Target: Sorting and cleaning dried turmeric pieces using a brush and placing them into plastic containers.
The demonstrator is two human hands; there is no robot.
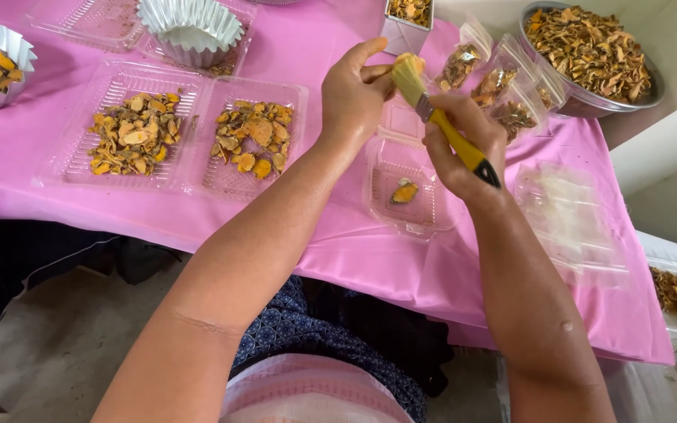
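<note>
The fingers (370, 74) of the left hand (352, 98) pinch a small yellow-orange slice (410, 59) at their tips, and the bristles of the brush (440, 117) lie right against it. The slice sits just above and beyond the open clear box (401, 184), so it lies at the very front of the left fingers, toward the right hand (464, 145). The right hand is wrapped shut around the brush's yellow handle. The brush's long axis runs slantwise: bristles up and toward the left hand, dark handle end down and toward the person's right. Both hands meet over the clear box, which holds one orange slice (404, 191) on its ribbed floor.

Left of that box, two clear trays (190, 129) carry spread-out slices on the pink table (315, 235). Behind it stand small bags (503, 86) of dried slices, and further right a metal bowl (589, 98) heaped with them. A fluted foil cup (190, 27) sits far left of the box, at the back.
</note>
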